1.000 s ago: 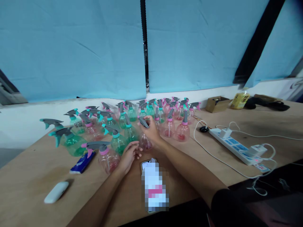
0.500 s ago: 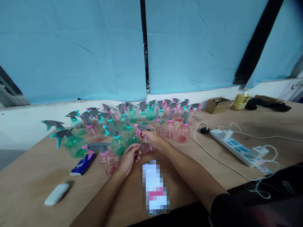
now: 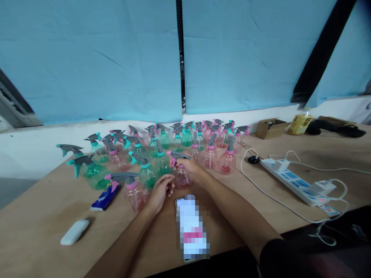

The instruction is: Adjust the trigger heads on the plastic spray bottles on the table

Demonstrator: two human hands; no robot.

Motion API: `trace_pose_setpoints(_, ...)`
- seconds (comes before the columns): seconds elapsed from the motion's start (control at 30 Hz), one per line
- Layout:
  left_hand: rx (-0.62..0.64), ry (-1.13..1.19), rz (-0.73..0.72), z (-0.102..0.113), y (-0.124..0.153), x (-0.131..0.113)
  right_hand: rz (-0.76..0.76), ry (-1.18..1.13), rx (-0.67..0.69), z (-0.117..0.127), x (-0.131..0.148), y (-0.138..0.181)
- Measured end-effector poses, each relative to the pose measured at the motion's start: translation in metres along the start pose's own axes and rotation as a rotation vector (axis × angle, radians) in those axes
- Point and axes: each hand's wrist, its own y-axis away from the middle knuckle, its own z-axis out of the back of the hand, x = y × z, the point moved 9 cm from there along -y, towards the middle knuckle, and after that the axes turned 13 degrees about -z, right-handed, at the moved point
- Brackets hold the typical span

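A pink spray bottle with a grey and pink trigger head stands upright on the table. My right hand is closed around its neck, just below the head. To its left, my left hand rests near the table with loosely curled fingers and nothing visible in them. Another pink spray bottle is beside my left wrist, and a green spray bottle stands behind that hand. A lit phone, its screen blurred out, lies in front of both hands.
Several more pink and green spray bottles crowd toward the wall. At left are a blue packet and a white case. A power strip with cables, a small cardboard box and a yellow-labelled bottle are at right.
The whole view has shifted slightly, so things appear a little further right. My right hand keeps its hold on the pink spray bottle, and my left hand stays beside it.
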Motion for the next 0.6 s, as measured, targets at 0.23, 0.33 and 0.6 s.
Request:
trace_pose_setpoints(0.23,0.002,-0.009,0.005,-0.0007,-0.0002,0.0004,-0.007,0.049,0.061,-0.0031,0.0039,0.0004)
trace_pose_setpoints(0.33,0.0,-0.008,-0.004,-0.0005,-0.0009,0.0008,-0.011,0.032,0.039,-0.0007,0.0014,-0.0011)
trace_pose_setpoints(0.6,0.014,-0.019,-0.006,-0.0014,-0.0007,0.0005,-0.001,-0.006,0.076,-0.0044,0.0025,0.0)
